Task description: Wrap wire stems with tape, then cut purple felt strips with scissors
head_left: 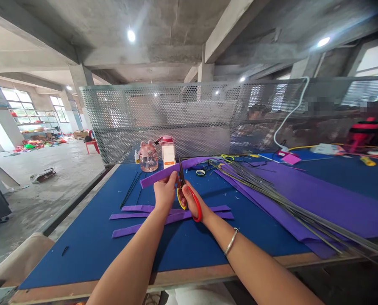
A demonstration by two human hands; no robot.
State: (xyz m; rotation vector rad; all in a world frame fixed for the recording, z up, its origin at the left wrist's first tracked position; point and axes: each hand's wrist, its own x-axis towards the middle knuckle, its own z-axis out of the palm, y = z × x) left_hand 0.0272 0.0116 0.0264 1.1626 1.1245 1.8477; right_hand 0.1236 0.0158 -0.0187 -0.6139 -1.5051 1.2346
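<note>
My left hand [164, 191] is closed on a long purple strip [154, 177], pinching it between thumb and fingers above the table. The strip stretches from lower left to upper right. In my right hand [191, 201] is a pair of scissors [196, 207] with red and yellow handles, its dark blades pointing up beside the strip at my left fingertips. Whether the blades touch the strip I cannot tell. Below my hands, several cut purple strips [128, 231] lie across the blue table [90, 241], partly hidden by my left forearm.
Large purple sheets [303, 182] lie at the right under a bundle of thin grey-green wires [271, 190]. A roll of tape [200, 173], a pink bottle [148, 156] and thin dark rods [131, 189] are on the table. A perforated metal screen [163, 110] stands along the back.
</note>
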